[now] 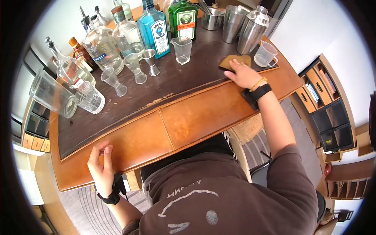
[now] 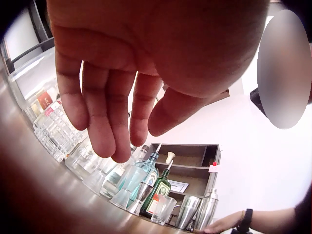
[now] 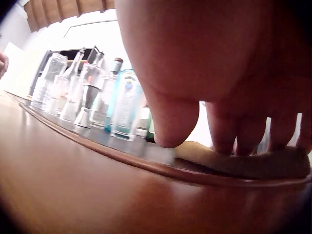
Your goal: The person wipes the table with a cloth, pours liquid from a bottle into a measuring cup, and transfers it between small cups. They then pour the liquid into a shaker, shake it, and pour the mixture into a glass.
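My right hand (image 1: 244,74) rests at the right end of the bar table, its fingers laid down on a folded brown cloth (image 1: 245,58). In the right wrist view the fingers point down onto the cloth (image 3: 282,165), which lies along the raised edge of the dark inset top. A clear measuring cup (image 1: 265,55) stands just right of that hand, and a steel cocktail shaker (image 1: 252,31) behind it. Over the near left edge of the table hovers my left hand (image 1: 101,166), fingers loosely bent and holding nothing. Nearest to it is a cut-glass tumbler (image 1: 90,98).
Glass jiggers (image 1: 135,68) and a steel jigger (image 1: 151,62) stand mid-table beside a small glass pitcher (image 1: 182,51). Behind them are several bottles, including a blue gin bottle (image 1: 154,29) and a green bottle (image 1: 184,19). A tall mixing glass (image 1: 53,94) stands far left.
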Tool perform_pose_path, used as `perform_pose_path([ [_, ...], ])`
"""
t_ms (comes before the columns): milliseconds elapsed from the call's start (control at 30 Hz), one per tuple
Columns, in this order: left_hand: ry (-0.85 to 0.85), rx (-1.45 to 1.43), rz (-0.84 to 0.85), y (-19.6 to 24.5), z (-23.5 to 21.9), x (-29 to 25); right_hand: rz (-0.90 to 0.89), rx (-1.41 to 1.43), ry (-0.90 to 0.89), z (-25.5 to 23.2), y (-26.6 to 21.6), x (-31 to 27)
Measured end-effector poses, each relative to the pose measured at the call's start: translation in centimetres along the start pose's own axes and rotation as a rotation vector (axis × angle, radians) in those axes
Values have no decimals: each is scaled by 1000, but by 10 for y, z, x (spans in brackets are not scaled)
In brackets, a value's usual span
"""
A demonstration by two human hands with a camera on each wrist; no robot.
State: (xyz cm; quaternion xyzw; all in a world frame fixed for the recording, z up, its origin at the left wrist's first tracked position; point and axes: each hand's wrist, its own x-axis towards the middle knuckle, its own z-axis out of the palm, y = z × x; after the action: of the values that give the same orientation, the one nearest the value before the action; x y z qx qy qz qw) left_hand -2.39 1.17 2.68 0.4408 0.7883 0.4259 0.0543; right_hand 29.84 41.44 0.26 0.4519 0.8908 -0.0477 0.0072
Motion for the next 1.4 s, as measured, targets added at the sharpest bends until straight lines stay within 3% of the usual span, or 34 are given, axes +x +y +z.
perform_pose_path([
  [67,-2,1,7,1,-1,-1,-85,-10,16,4,-43,-8],
  [133,9,6,22,2,-2,-2,-298,-28,119,19,-90,-17],
  [200,13,-7,29,0,-4,-4,-487,96,15,0,-146,-35],
  [233,22,-18,26,-1,-4,-5,-572,127,77,4,-168,-47],
  [300,20,-24,26,-2,-6,-7,-756,236,169,33,-193,-51],
  [333,17,-24,20,-4,-8,-8,-755,224,168,34,-196,-51],
  [433,18,-13,13,-8,-13,-12,-772,310,175,43,-175,-35],
  [500,26,-6,11,-9,-15,-13,-583,155,23,-2,-146,-42],
  [567,32,-6,7,-11,-16,-13,-364,118,115,6,-92,-36],
  [667,41,-7,11,-12,-17,-12,65,63,-37,-11,-16,-34],
  [700,41,-12,11,-13,-17,-11,165,46,-77,-8,9,-27],
  [767,33,-14,10,-15,-17,-10,234,41,-106,-10,16,-22],
  [867,40,-31,9,-13,-16,-9,85,56,-95,-3,-34,-19],
  [900,39,-33,13,-13,-16,-9,-107,64,-15,18,-46,-11],
  [1033,32,-8,29,-11,-18,-11,-549,153,-25,11,-163,-42],
  [1100,20,8,27,-12,-20,-13,-686,233,18,31,-193,-51],
  [1233,52,-7,5,-16,-24,-16,-754,277,-17,32,-175,-42],
  [1367,51,12,-6,-21,-25,-15,-493,215,-112,-7,-94,-42],
  [1400,51,11,-8,-22,-24,-14,-421,211,-93,5,-60,-31],
])
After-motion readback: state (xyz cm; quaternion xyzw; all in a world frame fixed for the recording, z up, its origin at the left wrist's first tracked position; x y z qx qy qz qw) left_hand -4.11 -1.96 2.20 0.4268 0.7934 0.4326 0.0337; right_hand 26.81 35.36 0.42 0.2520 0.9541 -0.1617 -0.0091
